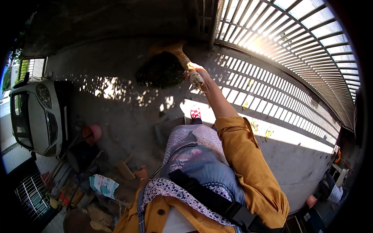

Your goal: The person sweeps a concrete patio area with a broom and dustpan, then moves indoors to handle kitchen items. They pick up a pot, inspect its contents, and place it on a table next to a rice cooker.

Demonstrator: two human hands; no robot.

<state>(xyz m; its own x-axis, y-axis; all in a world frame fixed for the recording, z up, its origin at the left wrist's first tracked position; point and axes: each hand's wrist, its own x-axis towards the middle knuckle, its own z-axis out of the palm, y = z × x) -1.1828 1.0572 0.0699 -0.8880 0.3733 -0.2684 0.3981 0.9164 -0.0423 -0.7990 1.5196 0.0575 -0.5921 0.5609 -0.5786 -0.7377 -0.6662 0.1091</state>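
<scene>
A silver car [39, 112] stands at the left — nearby are a red plastic bucket [92, 134], a dark tub [80, 156] and a white-and-teal printed sack [104, 186]. Sunlight pours through a barred metal gate [285, 46] — upper right; a pink pot [311, 200] sits lower right.

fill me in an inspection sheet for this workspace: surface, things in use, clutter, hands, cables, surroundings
Surface: grey concrete-like ground, part shaded, part sunlit with barred shadows
Things in use: tan broom-like tool, its far end beside a dark leafy pile
Clutter: pink-red bucket, white-and-teal bag and wooden block, on the left
Hands: right hand has a closed grip on the tool near its bound end; left hand is low, near the block, contact unclear
Cables: nothing seen
Surroundings: barred gate at upper right, light-coloured car at left
</scene>
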